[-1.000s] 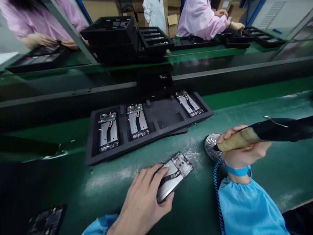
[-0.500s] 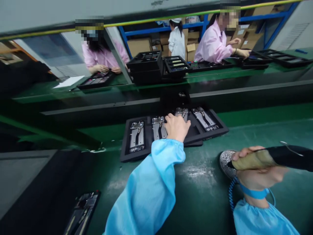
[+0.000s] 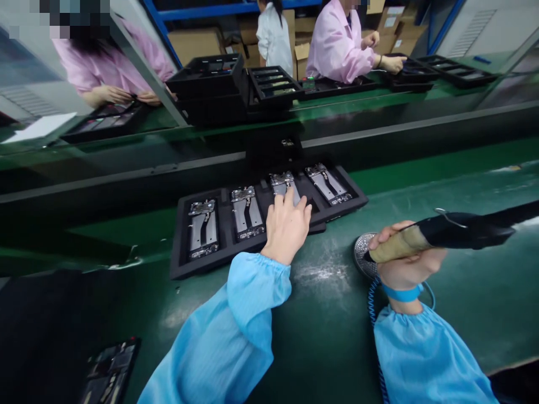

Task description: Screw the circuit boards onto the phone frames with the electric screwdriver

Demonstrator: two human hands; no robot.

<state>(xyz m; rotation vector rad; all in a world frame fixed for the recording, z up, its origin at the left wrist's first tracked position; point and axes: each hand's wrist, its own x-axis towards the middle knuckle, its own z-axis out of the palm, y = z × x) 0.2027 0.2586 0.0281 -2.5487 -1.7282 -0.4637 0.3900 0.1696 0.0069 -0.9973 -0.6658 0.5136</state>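
A black foam tray point(image 3: 181, 268) lies on the green bench and holds several open phone frames in a row. My left hand point(image 3: 287, 224) reaches over it, with the fingers stretched flat on the third phone frame point(image 3: 283, 182), which sits in its slot. Phone frames fill the slots to its left point(image 3: 247, 210) and right point(image 3: 328, 182). My right hand point(image 3: 406, 269) grips an electric screwdriver point(image 3: 446, 233) by its tan-wrapped handle. The tool lies nearly level with its tip over a round metal screw dish point(image 3: 361, 255). A blue wrist strap point(image 3: 400, 293) circles that wrist.
A coiled blue cord point(image 3: 373, 306) hangs from the strap. Another dark tray with a phone part point(image 3: 107, 370) sits at the bottom left. Stacked black trays point(image 3: 210, 84) stand beyond the belt, where people in pink coats point(image 3: 337, 42) work on their own trays.
My left hand carried the phone frame from the bench up to the tray and laid it in the empty third slot. The right hand and screwdriver stayed by the dish.
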